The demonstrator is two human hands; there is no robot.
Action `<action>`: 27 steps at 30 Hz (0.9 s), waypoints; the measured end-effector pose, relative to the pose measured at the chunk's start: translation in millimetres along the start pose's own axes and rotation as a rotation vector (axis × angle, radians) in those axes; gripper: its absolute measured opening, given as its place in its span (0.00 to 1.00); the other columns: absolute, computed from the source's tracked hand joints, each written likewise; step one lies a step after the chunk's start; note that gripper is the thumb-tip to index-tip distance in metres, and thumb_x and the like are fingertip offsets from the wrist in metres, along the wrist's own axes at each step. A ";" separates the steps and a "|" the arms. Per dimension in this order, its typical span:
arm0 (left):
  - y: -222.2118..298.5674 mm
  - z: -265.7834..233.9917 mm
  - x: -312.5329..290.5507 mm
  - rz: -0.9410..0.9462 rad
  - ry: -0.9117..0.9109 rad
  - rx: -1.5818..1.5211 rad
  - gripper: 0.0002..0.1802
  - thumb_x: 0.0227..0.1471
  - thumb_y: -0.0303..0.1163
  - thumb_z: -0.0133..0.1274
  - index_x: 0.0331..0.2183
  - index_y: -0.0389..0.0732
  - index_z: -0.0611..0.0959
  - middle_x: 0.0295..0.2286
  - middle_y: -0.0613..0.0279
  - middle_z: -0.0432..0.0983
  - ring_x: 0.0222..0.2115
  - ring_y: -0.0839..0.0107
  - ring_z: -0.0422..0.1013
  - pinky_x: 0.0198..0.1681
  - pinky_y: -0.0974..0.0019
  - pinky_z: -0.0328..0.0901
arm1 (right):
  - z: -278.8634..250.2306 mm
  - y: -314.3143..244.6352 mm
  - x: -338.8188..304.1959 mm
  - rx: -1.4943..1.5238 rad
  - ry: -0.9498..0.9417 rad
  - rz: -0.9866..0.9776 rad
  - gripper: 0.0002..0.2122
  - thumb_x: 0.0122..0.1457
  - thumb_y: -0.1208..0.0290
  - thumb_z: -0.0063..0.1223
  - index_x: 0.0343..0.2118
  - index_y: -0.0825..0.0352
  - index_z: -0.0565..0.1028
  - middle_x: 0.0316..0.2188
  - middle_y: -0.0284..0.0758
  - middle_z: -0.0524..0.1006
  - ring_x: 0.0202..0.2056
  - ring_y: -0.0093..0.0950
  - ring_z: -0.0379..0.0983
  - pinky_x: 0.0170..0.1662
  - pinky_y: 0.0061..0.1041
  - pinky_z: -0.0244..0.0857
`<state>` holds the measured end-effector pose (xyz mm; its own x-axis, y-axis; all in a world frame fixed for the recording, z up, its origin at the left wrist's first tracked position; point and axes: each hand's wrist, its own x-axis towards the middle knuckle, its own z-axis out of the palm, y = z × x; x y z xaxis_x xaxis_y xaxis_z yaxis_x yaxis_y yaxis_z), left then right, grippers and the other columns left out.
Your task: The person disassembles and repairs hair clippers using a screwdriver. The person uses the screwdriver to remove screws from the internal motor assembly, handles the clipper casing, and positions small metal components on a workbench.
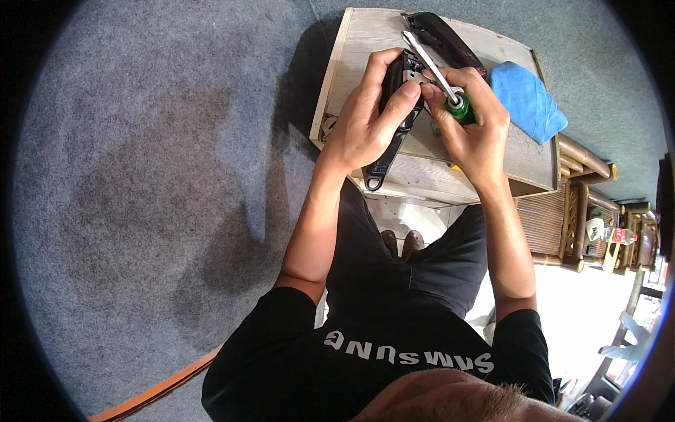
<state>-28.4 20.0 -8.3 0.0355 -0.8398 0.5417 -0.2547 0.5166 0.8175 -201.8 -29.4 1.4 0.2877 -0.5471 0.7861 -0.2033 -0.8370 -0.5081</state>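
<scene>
- Two bare hands of yours are at work above the table, near each other, towards its near left part.
- Your left hand [369,123] is closed around a long black plastic hair clipper [394,151], thumb across the top and fingers along its outer side.
- That clipper is held up over the table, tilted: its working end, with a silver metal plate and exposed inner parts, points to the far edge, and its loop end hangs by the near edge.
- Your right hand [474,130] is clamped on a screwdriver with a translucent green handle and a bright steel shaft [434,69]; its tip points towards the far left corner, free of the clipper's plate.
- Your right thumb and fingertips reach the clipper's working end; whether they press on it, you cannot tell from here.
- Beyond your hands, a dark maroon and black clipper-shaped body [450,43] lies near the far edge of the pale wooden table [365,32].
- A folded bright blue cloth [527,102] lies at the right edge.
- Past that edge stands brown bamboo furniture [545,221], with a clear plastic bottle [622,236] on it.
</scene>
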 end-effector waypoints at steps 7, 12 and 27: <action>-0.5 0.5 -1.8 -0.046 0.018 -0.107 0.24 0.70 0.42 0.50 0.58 0.38 0.68 0.37 0.60 0.76 0.38 0.75 0.71 0.44 0.68 0.66 | 1.2 0.0 0.5 0.009 0.004 -0.027 0.16 0.52 0.81 0.69 0.45 0.67 0.82 0.34 0.37 0.81 0.35 0.32 0.80 0.39 0.28 0.73; 2.7 -5.6 -1.9 -0.271 -0.006 -0.399 0.23 0.71 0.42 0.45 0.60 0.42 0.68 0.32 0.63 0.74 0.23 0.76 0.74 0.19 0.69 0.71 | -0.5 -2.5 0.4 -0.003 0.033 -0.016 0.20 0.52 0.80 0.70 0.49 0.65 0.82 0.31 0.35 0.80 0.33 0.30 0.79 0.38 0.27 0.72; -6.3 -19.2 0.3 -0.288 -0.073 -0.806 0.30 0.70 0.53 0.34 0.59 0.40 0.68 0.32 0.47 0.75 0.13 0.64 0.73 0.14 0.64 0.70 | 2.8 7.2 -3.4 0.012 0.086 0.013 0.19 0.51 0.79 0.69 0.48 0.64 0.81 0.29 0.35 0.78 0.32 0.33 0.78 0.38 0.29 0.72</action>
<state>-8.2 19.7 -9.6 -0.0761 -0.9508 0.3002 0.5199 0.2191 0.8257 -201.7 -33.6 -5.9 0.2031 -0.5551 0.8066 -0.1953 -0.8302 -0.5222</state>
